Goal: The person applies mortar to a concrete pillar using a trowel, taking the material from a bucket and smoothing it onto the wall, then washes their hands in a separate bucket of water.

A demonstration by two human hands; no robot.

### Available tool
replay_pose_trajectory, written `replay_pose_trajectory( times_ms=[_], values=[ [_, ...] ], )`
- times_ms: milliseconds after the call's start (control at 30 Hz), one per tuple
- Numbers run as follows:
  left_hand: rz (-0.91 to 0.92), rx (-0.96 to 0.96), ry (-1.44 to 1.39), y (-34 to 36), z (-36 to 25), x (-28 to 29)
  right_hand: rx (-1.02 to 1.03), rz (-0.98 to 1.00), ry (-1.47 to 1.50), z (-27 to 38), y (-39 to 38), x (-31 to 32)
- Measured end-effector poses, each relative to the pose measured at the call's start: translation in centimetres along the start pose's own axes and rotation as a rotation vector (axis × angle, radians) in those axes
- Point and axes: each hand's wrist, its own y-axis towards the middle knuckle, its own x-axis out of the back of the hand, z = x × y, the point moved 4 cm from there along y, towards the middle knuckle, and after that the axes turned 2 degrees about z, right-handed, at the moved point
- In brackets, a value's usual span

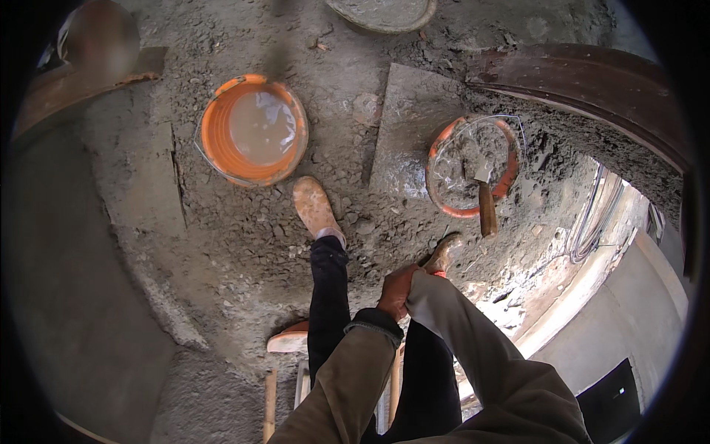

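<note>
My left hand (396,290) is closed on my right sleeve (451,314) near the cuff, at the lower middle. My right hand (436,273) is mostly hidden behind my left hand and that cuff, its fingers unclear. Beyond them, to the right, a mortar-smeared orange bucket (506,175) holds wet grey mix, with a trowel (486,207) resting in it, wooden handle out over the rim. To the left, an orange bucket (218,133) contains cloudy water. Between the buckets lies a flat grey board (399,129). My booted feet are on the rubble-strewn ground.
A grey round basin (381,26) sits at the top. Dark curved boards (577,89) run along the upper right, with cables (592,222) below them. Wooden poles (270,403) stand at the lower edge. A blurred round shape (100,44) at top left is unclear.
</note>
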Motion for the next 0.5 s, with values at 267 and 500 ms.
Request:
replay_pose_trajectory(
  times_ms=[267,500],
  values=[
    [-0.155,-0.301,-0.406,-0.9,-0.7,-0.1,0.033,-0.052,0.109,-1.2,4.9,-3.1],
    [-0.521,-0.334,-0.190,0.3,-3.0,-1.9,0.040,-0.086,0.143,-1.2,6.9,-3.5]
  ],
)
